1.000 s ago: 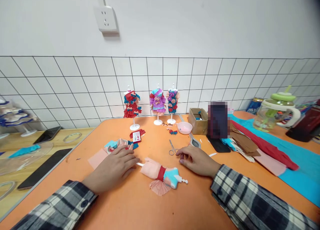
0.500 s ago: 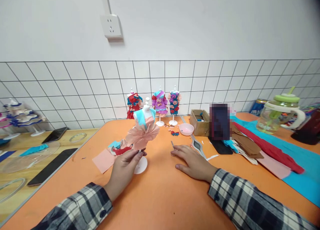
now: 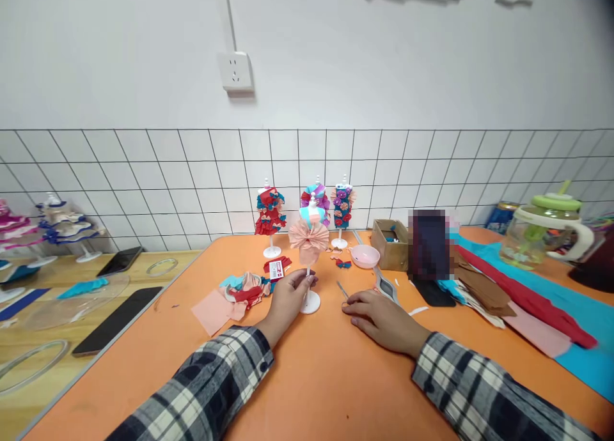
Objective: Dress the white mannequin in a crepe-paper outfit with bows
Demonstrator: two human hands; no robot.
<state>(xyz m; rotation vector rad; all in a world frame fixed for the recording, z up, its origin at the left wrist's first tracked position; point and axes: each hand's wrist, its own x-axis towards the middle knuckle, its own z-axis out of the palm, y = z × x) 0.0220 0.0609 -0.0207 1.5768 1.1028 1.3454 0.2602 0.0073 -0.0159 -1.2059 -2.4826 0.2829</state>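
Observation:
A small white dress form (image 3: 313, 200) stands upright, dressed in light blue and peach crepe paper with a pleated peach fan (image 3: 308, 235) at its front. My left hand (image 3: 289, 300) is closed around its thin stand, just above the round white base (image 3: 311, 302), which appears to rest on the table. My right hand (image 3: 384, 319) lies palm down with fingers stretched out. At its fingertips lies a slim grey metal tool (image 3: 342, 290), whose rear end is hidden. Crumpled paper scraps (image 3: 247, 293) and a flat peach sheet (image 3: 211, 310) lie left of my left hand.
Dressed forms (image 3: 271, 217) stand at the back of the orange table (image 3: 307, 390). Right of them are a pink bowl (image 3: 365, 257), a cardboard box (image 3: 389, 246), a blurred dark device (image 3: 430, 244), paper strips (image 3: 489, 287) and a lidded cup (image 3: 537, 233). A wooden table (image 3: 29, 409) adjoins on the left.
My left hand has moved the dress form away from me and to the right. My right hand has shifted slightly right, showing more of the grey tool. The view has tilted up.

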